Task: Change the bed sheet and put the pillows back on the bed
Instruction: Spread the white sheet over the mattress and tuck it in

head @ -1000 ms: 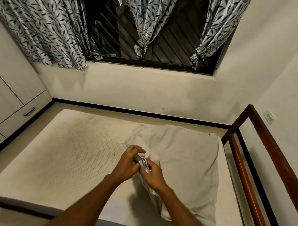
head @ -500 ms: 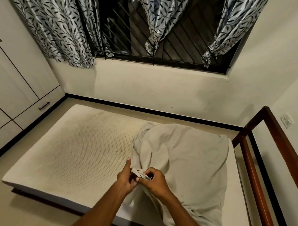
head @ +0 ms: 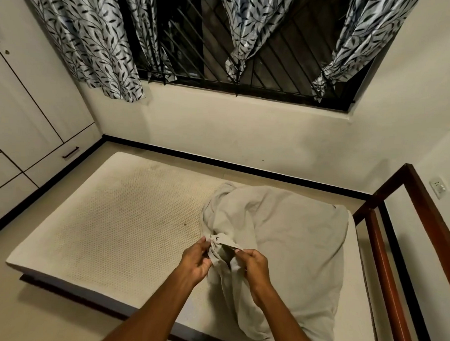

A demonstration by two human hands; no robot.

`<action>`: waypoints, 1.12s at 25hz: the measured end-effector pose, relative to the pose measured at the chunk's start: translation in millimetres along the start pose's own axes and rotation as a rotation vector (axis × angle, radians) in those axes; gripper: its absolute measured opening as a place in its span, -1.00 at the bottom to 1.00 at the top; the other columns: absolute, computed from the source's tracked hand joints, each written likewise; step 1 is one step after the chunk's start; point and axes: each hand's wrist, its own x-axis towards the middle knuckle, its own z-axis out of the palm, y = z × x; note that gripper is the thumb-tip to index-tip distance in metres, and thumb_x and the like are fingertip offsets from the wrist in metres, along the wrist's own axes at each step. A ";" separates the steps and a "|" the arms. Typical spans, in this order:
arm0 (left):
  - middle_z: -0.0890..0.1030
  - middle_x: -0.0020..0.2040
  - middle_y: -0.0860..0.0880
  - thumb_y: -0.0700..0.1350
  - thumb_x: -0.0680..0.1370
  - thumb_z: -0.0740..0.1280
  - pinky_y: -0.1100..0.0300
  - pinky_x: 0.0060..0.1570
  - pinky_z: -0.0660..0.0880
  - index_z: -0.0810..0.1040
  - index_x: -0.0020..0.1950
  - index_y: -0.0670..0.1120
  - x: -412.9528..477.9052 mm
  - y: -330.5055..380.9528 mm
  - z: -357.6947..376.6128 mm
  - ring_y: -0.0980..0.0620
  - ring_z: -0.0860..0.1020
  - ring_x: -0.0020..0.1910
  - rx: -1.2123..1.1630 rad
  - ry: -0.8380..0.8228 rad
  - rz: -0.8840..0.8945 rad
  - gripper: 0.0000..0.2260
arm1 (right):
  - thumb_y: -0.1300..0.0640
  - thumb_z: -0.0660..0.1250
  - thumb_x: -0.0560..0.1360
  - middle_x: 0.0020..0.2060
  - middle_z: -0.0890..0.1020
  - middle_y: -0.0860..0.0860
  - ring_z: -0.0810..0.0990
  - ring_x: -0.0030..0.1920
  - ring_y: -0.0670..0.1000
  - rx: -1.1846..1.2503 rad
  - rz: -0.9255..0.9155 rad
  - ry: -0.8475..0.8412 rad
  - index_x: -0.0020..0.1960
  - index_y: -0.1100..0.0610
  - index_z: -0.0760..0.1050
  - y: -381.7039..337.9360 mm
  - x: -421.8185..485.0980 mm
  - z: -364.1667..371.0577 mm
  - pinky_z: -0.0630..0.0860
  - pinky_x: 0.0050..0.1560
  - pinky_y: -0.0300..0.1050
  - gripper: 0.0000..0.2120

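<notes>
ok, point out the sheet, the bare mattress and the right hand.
sheet (head: 301, 238), head view, smooth middle of the bunched fabric.
mattress (head: 129, 217), head view, bare dotted top.
right hand (head: 254, 268), head view, back of the hand pinching the sheet.

left hand (head: 195, 262), right hand (head: 256, 269), pinching apparent sheet (head: 296, 235)

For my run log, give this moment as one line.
left hand: pinches beige sheet edge | right hand: pinches same edge | beige sheet: heaped on mattress, right half | mattress: left half bare
</notes>
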 end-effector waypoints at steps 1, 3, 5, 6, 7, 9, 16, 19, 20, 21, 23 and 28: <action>0.55 0.36 -0.37 -0.39 0.67 0.19 -0.14 0.33 0.54 0.47 0.45 -0.35 -1.7 0.8 0.3 -0.26 0.50 0.43 0.012 0.007 -0.014 -0.66 | 0.15 0.50 0.54 -0.19 0.71 0.12 0.61 -0.16 0.07 0.033 0.010 0.022 -0.03 0.23 0.66 -4.4 0.2 -1.7 0.55 -0.16 -0.09 -0.86; 0.58 0.33 -0.37 -0.36 0.64 0.25 -0.16 0.41 0.47 0.50 0.42 -0.37 -1.0 0.4 -0.4 -0.27 0.54 0.39 0.059 0.007 -0.052 -0.66 | 0.17 0.48 0.55 -0.13 0.69 0.13 0.60 -0.15 0.06 0.053 0.037 0.002 0.06 0.23 0.63 -12.9 -5.5 -1.8 0.54 -0.21 -0.12 -0.84; 0.62 0.26 -0.38 -0.33 0.58 0.36 -0.16 0.37 0.51 0.54 0.34 -0.39 -1.7 -2.6 -0.5 -0.28 0.61 0.30 0.128 -0.016 -0.068 -0.67 | 0.04 0.52 0.52 -0.06 0.67 -0.01 0.62 -0.08 -0.02 -0.073 0.059 -0.071 0.14 0.06 0.60 -18.4 -12.3 -0.5 0.61 -0.14 -0.15 -0.76; 0.63 0.24 -0.38 -0.35 0.55 0.40 -0.12 0.30 0.57 0.56 0.32 -0.39 -3.5 -4.4 0.5 -0.27 0.64 0.23 0.188 -0.032 -0.056 -0.65 | -0.06 0.53 0.48 -0.04 0.66 -0.10 0.63 -0.05 -0.08 -0.233 0.030 -0.129 0.15 -0.06 0.58 -19.4 -14.7 -0.5 0.61 -0.11 -0.17 -0.71; 0.65 0.21 -0.37 -0.38 0.51 0.42 -0.05 0.20 0.63 0.57 0.31 -0.39 -7.8 -6.2 2.9 -0.25 0.67 0.15 0.265 -0.050 -0.030 -0.64 | -0.13 0.53 0.44 -0.03 0.66 -0.16 0.64 -0.04 -0.12 -0.389 -0.029 -0.184 0.14 -0.14 0.58 -19.5 -16.6 -0.4 0.60 -0.09 -0.21 -0.70; 0.69 0.16 -0.31 -0.42 0.47 0.47 0.08 0.00 0.67 0.60 0.30 -0.35 -15.5 -10.5 7.2 -0.19 0.70 0.07 0.422 -0.104 0.020 -0.62 | -0.09 0.42 0.49 -0.02 0.72 -0.10 0.68 -0.02 -0.07 -0.631 -0.208 -0.149 0.11 -0.11 0.65 -15.2 -13.1 0.6 0.57 -0.06 -0.21 -0.78; 0.74 0.12 -0.10 0.23 0.13 0.73 -0.05 0.21 0.64 0.69 0.19 -0.07 -11.8 -14.4 -1.4 -0.08 0.71 0.12 0.807 -0.101 0.269 -0.27 | 0.23 0.23 0.58 0.23 0.63 0.15 0.60 0.18 0.23 -0.455 -0.200 0.283 0.14 0.26 0.64 -31.0 12.1 -1.9 0.52 0.23 0.03 -0.75; 0.69 0.14 0.00 0.45 0.04 0.64 0.05 0.17 0.63 0.63 0.18 0.02 -14.2 -12.8 -12.7 0.01 0.67 0.11 1.167 -0.035 0.299 -0.16 | 0.20 0.17 0.61 -0.05 0.70 0.20 0.63 -0.06 0.22 -0.211 0.108 0.322 0.07 0.28 0.62 -38.6 21.9 -18.1 0.57 0.04 0.02 -0.73; 0.64 0.16 0.04 0.41 0.11 0.64 0.13 0.13 0.60 0.57 0.22 0.04 -16.7 -11.9 -16.8 0.05 0.62 0.12 1.351 -0.006 0.277 -0.20 | 0.19 0.17 0.58 -0.15 0.70 0.19 0.64 -0.16 0.19 -0.184 0.155 0.273 0.01 0.28 0.61 -37.6 23.6 -22.2 0.58 -0.07 -0.01 -0.75; 0.58 0.19 0.05 0.35 0.20 0.63 0.20 0.07 0.55 0.51 0.28 0.03 -18.2 -10.6 -20.3 0.07 0.58 0.12 1.540 0.029 0.234 -0.22 | 0.18 0.19 0.55 -0.22 0.69 0.17 0.63 -0.25 0.16 -0.180 0.186 0.195 -0.05 0.26 0.59 -34.8 23.7 -25.1 0.55 -0.16 -0.05 -0.77; 0.52 0.26 -0.01 0.31 0.30 0.57 0.21 0.06 0.49 0.43 0.40 -0.05 -21.4 -10.0 -24.8 0.02 0.53 0.19 1.850 0.070 0.114 -0.20 | 0.17 0.25 0.53 -0.14 0.67 0.14 0.59 -0.25 0.08 -0.278 0.180 0.006 -0.06 0.19 0.58 -29.1 21.9 -28.8 0.49 -0.15 -0.08 -0.85; 0.58 0.31 -0.10 0.29 0.46 0.44 0.15 0.17 0.52 0.50 0.38 -0.12 -15.1 -24.0 -35.7 -0.08 0.57 0.26 1.787 0.052 0.086 -0.34 | -0.11 0.46 0.44 0.05 0.69 -0.01 0.68 0.12 0.07 -0.989 -0.080 -0.245 0.15 -0.04 0.61 -22.1 13.0 -29.4 0.48 -0.02 -0.21 -0.69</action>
